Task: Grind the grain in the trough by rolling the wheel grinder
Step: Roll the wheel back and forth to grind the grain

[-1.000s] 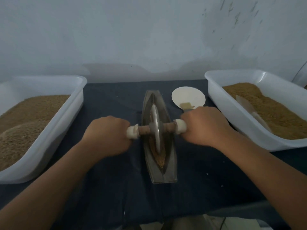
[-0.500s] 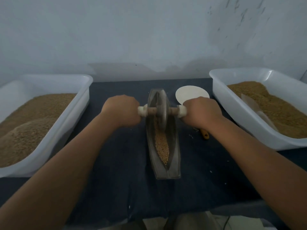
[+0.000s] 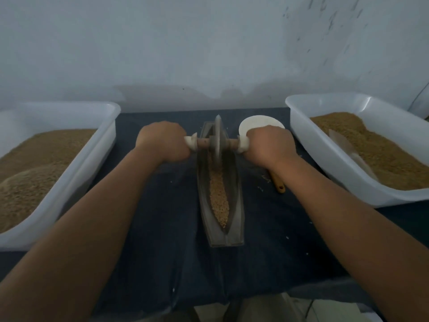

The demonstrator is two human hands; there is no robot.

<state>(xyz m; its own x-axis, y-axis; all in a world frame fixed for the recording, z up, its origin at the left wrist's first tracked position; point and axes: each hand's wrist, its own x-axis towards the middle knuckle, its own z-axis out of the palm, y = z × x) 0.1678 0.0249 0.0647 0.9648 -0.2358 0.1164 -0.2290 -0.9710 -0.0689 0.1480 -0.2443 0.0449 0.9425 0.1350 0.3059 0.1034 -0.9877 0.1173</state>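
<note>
A dark-clothed tabletop (image 3: 162,263) is spread beneath both hands. A white tub (image 3: 69,187) of brown granules is set outboard of the left hand (image 3: 162,141), and a second tub (image 3: 329,154) is set outboard of the right hand (image 3: 270,145). A long metal trough (image 3: 236,219) is laid between the hands. The wheel grinder (image 3: 217,140) is held upright at the trough's far end, each axle end wrapped by one hand's curled fingers. The grain (image 3: 219,196) is strewn along the trough, nearer the person than the hands. A white round-headed spoon (image 3: 260,123) is partly hidden behind the right hand.
</note>
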